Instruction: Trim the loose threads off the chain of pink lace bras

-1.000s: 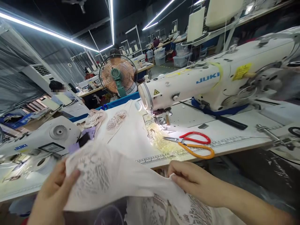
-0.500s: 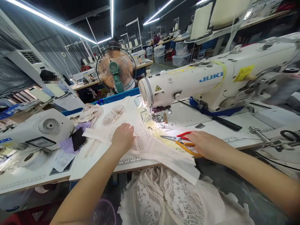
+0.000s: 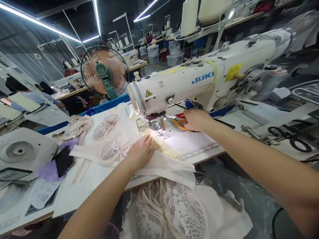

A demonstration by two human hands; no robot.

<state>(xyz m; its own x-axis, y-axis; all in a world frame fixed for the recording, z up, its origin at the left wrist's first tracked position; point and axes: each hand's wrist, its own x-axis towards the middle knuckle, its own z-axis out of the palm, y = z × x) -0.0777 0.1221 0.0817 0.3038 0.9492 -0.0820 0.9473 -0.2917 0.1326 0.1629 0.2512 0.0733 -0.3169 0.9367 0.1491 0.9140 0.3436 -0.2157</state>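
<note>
My right hand [image 3: 199, 120] is closed around small snips [image 3: 179, 121] with red and orange handles. Their metal tip points left, beside the needle area of the white sewing machine [image 3: 174, 88]. My left hand [image 3: 140, 152] is closed on a pale lace bra [image 3: 109, 151] on the tabletop, between its cup and side wing; the undersides of the fingers are hidden. Another pale lace cup piece [image 3: 106, 126] lies farther back. More lace bras [image 3: 171, 205] hang in a heap below the table's front edge.
A ruler strip [image 3: 199, 151] runs along the table edge. At left are a phone [image 3: 64, 161] on purple cloth, a paper slip [image 3: 46, 194] and a second machine [image 3: 22, 149]. Black-handled scissors [image 3: 297, 145] lie at right. Behind stand a fan [image 3: 106, 71] and a person [image 3: 35, 94].
My right hand has carried the snips back from the front edge to beside the machine's needle area. My left hand has shifted right along the bra. The view has turned right.
</note>
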